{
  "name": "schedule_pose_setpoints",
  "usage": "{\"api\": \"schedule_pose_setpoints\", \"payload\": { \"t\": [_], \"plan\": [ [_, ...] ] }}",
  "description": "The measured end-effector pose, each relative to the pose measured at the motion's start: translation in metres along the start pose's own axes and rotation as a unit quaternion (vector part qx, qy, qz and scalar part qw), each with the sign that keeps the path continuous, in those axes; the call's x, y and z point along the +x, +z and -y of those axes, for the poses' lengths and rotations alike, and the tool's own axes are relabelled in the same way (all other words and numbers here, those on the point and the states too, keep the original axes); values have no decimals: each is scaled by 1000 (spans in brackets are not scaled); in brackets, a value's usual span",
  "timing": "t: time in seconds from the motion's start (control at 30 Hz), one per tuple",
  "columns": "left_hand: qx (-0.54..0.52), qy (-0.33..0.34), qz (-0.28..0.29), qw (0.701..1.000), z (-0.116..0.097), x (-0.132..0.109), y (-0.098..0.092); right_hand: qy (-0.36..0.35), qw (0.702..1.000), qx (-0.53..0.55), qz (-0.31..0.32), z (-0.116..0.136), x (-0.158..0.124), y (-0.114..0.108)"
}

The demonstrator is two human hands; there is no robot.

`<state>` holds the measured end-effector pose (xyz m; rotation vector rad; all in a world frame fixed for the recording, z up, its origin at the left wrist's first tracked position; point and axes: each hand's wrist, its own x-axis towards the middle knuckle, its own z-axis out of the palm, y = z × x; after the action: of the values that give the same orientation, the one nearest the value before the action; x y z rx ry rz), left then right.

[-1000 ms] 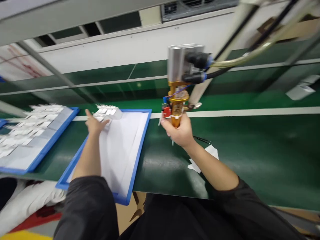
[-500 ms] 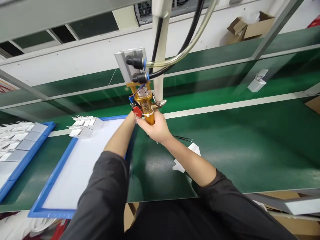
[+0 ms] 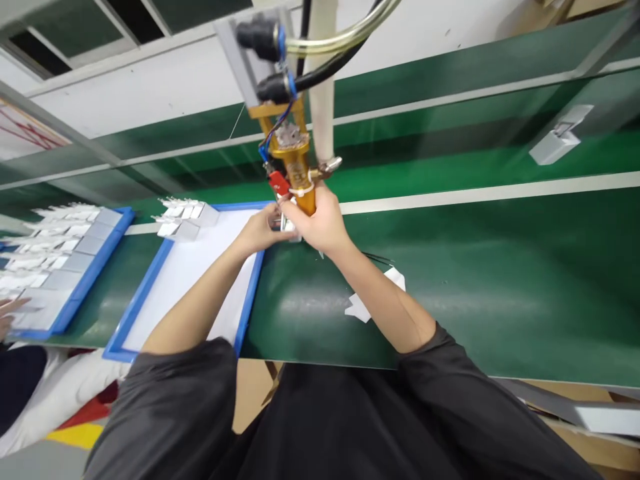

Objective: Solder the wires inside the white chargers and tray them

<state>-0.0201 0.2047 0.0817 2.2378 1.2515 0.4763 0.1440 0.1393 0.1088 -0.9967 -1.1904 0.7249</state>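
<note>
Gold tool (image 3: 299,167), red part (image 3: 279,183), blurred silver block (image 3: 243,79) | your right grip (image 3: 323,223) wraps its lower end | your left grip (image 3: 261,231) pinches mostly hidden white piece (image 3: 290,230)

Your tool (image 3: 297,167) at twelve o'clock looks glossy metal, the near tray (image 3: 249,303) at eight smooth plastic, your sleeves (image 3: 170,400) matt cloth.
</note>
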Motion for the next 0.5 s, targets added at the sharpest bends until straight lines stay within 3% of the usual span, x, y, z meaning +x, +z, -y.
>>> {"api": "schedule_pose_setpoints", "payload": {
  "t": [0.13, 0.23, 0.4, 0.5],
  "plan": [
    [-123, -61, 117, 984, 11, -98, 8, -6, 1000, 27, 0, -3, -4, 1],
    [-138, -83, 125, 979, 6, -148, 26, -25, 999, 35, -2, -4, -9, 4],
    [34, 12, 19, 999, -14, -173, 50, -23, 1000, 14, 11, 2, -18, 7],
    [103, 9, -12, 995, -23, -174, 56, -10, 999, 25, 29, 8, -26, 10]
  ]
}}
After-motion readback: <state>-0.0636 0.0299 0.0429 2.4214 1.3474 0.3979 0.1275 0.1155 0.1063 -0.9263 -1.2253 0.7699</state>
